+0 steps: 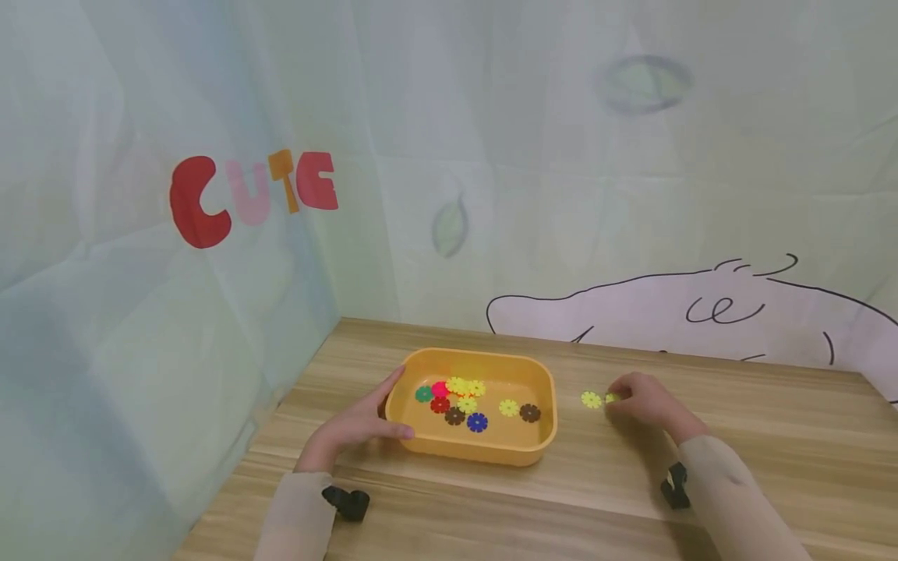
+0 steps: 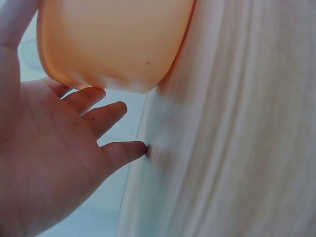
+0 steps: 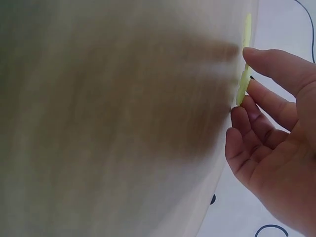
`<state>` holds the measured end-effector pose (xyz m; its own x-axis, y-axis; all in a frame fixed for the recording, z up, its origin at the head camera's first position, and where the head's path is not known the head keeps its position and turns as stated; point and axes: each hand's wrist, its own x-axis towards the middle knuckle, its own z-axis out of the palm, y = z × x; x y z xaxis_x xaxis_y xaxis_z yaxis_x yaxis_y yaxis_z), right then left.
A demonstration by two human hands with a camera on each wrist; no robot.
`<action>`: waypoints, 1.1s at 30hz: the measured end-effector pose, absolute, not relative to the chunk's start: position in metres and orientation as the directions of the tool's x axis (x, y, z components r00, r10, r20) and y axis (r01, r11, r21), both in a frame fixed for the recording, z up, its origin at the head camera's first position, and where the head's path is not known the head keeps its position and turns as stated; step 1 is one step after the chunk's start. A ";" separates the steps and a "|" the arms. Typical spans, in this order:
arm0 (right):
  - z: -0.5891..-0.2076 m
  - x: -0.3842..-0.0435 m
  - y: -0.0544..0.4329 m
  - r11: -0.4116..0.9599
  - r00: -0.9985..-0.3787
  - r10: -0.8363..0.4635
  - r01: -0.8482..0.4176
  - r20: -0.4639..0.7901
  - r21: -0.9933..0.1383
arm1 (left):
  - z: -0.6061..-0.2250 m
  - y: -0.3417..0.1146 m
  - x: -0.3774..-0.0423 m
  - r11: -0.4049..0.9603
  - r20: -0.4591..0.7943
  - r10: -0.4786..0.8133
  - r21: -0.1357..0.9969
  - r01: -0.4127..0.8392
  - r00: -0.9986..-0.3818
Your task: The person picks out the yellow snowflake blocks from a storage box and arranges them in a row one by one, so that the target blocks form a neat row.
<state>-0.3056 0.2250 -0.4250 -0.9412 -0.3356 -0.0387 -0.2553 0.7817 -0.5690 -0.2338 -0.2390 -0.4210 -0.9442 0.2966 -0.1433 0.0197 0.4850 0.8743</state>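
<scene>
My left hand (image 1: 358, 421) holds the left end of an orange-yellow plastic tub (image 1: 477, 452), thumb along the front side and index finger up at the back left corner. In the left wrist view, the other fingertips (image 2: 118, 111) lie at or just below the tub's end wall (image 2: 118, 44). To the right of the tub, my right hand (image 1: 645, 401) pinches a yellow notched plastic disc (image 1: 612, 398) between thumb and fingers, low over the table. Another yellow notched disc (image 1: 592, 400) lies just left of those fingertips.
Inside the tub lie several notched discs, among them a blue one (image 1: 477, 422), a green one (image 1: 424, 394) and a brown one (image 1: 529, 413). The wooden table (image 1: 449, 506) meets a printed cloth backdrop (image 1: 561, 195) behind and on the left.
</scene>
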 end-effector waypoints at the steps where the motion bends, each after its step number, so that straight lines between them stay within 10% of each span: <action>1: -0.425 -0.306 0.225 0.784 -0.941 -0.335 -0.254 -0.042 -0.567 | -0.421 -0.239 -0.234 0.485 -0.144 0.297 0.875 0.019 -0.944; 33: -0.399 -0.306 0.220 0.761 -0.942 -0.335 -0.282 0.019 -0.584 | -0.421 -0.239 -0.234 0.478 -0.144 0.304 0.878 0.020 -0.942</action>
